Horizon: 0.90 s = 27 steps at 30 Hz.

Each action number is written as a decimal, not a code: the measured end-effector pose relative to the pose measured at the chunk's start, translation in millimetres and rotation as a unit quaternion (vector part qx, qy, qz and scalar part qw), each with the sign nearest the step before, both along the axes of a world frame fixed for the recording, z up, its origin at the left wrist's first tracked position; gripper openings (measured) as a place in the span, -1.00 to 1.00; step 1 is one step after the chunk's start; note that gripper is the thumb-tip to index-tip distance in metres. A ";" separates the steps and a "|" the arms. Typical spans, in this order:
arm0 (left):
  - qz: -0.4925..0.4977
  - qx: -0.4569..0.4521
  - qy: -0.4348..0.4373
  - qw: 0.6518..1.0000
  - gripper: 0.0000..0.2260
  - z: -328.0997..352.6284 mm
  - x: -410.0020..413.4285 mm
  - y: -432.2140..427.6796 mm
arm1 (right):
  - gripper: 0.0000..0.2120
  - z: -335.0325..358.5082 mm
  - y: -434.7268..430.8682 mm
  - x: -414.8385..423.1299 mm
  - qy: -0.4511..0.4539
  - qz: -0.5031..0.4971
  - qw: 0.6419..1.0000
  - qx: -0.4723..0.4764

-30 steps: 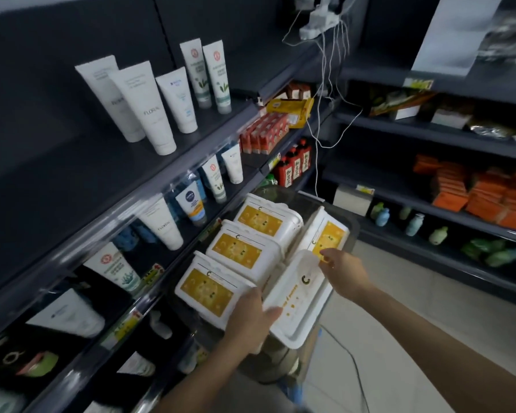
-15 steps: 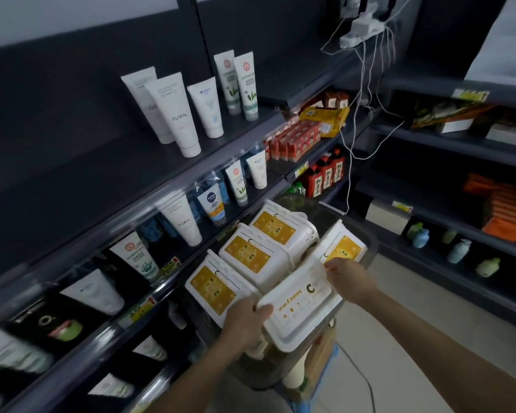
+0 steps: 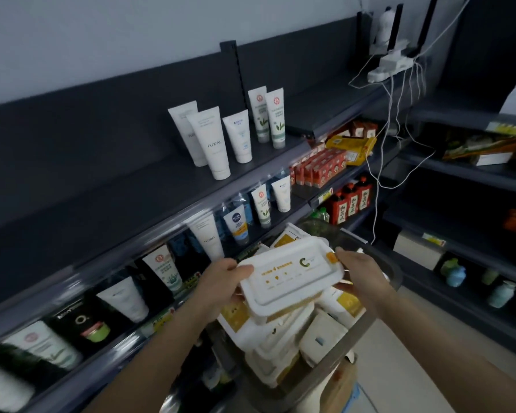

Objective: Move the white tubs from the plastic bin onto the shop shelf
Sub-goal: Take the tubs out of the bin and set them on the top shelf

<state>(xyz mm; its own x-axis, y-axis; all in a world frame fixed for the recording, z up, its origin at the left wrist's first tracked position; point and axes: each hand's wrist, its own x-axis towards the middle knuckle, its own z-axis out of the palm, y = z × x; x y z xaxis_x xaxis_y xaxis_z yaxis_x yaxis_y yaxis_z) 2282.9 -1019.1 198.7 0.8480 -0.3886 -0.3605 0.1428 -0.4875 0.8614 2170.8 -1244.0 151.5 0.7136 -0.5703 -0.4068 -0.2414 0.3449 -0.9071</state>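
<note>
While both hands gripped it by its short ends, one tub (image 3: 289, 278) sat lifted just above the bin (image 3: 395, 272), lower centre of the frame. The left hand (image 3: 221, 281) clamped the tub's left end, thumb on the lid rim, fingers under. The right hand (image 3: 361, 275) held the right end beside the orange tab, thumb on top, fingers curled beneath. The tub was tilted, lid facing up toward the camera, its right end higher in the frame than the left.

More tubs (image 3: 277, 344) lay jumbled in the bin below it (some on edge, some flat, count unclear). The bin's clear rim curved round the lower right of the pile.

The top shelf (image 3: 108, 198) ran diagonally from lower left to upper right; its left stretch was bare dark board. White tubes (image 3: 212, 143) stood upright on it at upper centre. The shelf below carried another row of tubes (image 3: 236, 223), blurred toward the lower left. Red boxes (image 3: 319, 169) and dark bottles (image 3: 352, 201) sat right of centre. A power strip (image 3: 390, 65) with white cables hung at upper right.
</note>
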 end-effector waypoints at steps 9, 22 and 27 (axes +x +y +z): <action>0.129 -0.025 -0.203 0.970 -0.62 78.2 53.3 46.3 | -0.88 100.5 55.4 60.4 -0.123 0.050 0.990 -0.050; 0.211 -0.021 -0.319 0.924 -0.74 172.0 164.5 181.5 | -0.87 197.8 186.6 203.4 -0.220 0.122 0.963 -0.099; 0.249 0.006 -0.257 0.934 -0.75 149.3 212.3 237.2 | -0.85 181.4 234.8 252.9 -0.203 0.174 0.962 -0.052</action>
<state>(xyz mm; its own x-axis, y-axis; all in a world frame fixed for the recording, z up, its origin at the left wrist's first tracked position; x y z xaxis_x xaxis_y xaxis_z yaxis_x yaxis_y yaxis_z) 2495.2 -781.8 348.0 0.9846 0.1023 0.1416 -0.0758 -0.4802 0.8739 2423.7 -1009.2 333.0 0.9569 -0.2904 -0.0073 0.0564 0.2105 -0.9760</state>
